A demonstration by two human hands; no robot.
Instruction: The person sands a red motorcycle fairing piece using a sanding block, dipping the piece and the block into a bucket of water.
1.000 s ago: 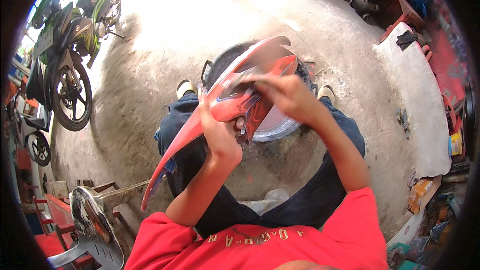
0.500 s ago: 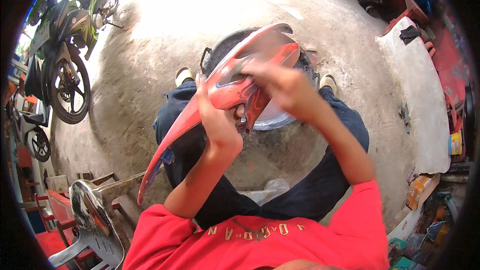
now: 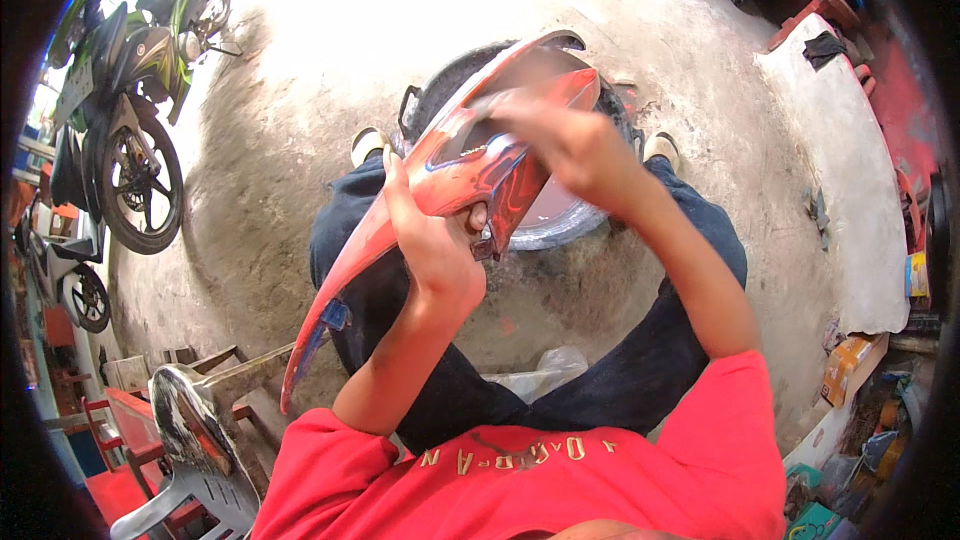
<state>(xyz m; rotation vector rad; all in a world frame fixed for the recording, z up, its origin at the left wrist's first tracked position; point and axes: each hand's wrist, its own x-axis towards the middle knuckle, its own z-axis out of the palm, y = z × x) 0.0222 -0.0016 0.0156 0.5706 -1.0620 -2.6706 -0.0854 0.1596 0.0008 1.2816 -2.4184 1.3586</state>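
A long curved red motorcycle body panel (image 3: pixel 372 238), with blue lines and pale worn patches, lies slantwise above my lap. My left hand (image 3: pixel 432 245) is closed around its middle, the thumb along the near side and fingertips curled at the lower edge. On the panel's upper part rests my right hand (image 3: pixel 570 145), bent at the wrist and smeared by motion. Its fingers look pressed together against the surface; what they hold, if anything, is hidden. Beneath the panel stands a dark round tub (image 3: pixel 425 105) with a side handle, and a pale basin (image 3: pixel 560 230) shows inside it.
Parked motorcycles (image 3: pixel 140 170) stand at the left. A grey plastic chair (image 3: pixel 205 480) is at the lower left, beside red chairs (image 3: pixel 135 420). Along the right runs a pale slab (image 3: pixel 850 180) with a black cloth (image 3: pixel 823 50). A cardboard box (image 3: pixel 850 365) lies near clutter.
My right hand has shifted slightly along the upper panel, blurred in both frames. The left hand keeps its grip, and the whole view has moved a little.
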